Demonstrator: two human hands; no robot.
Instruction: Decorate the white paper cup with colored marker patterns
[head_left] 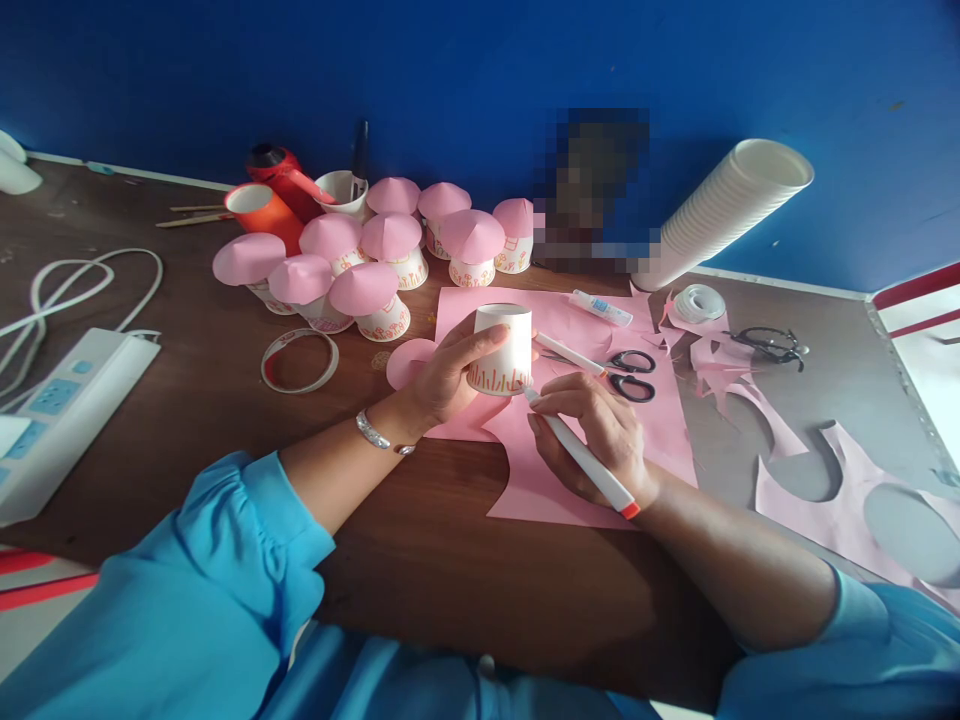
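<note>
My left hand (454, 375) is closed round a white paper cup (510, 345), held upright above the pink paper. Short orange-red strokes run along the cup's lower edge. In my right hand (604, 435) is a white marker (589, 462) with a red end, its tip at the drawn strokes near the cup's bottom. Beneath both hands lies pink paper (645, 480). Just behind the cup are scissors (632, 375) with black handles, another white pen (570, 353) and a glue stick (600, 307).
Several decorated cups with pink cone roofs (390, 238) stand at the back left, near a tape roll (300, 362) and an orange cup (262, 215). A power strip (82, 420) lies left. Stacked white cups (727, 210) lean at the right, with paper scraps (832, 500) nearby.
</note>
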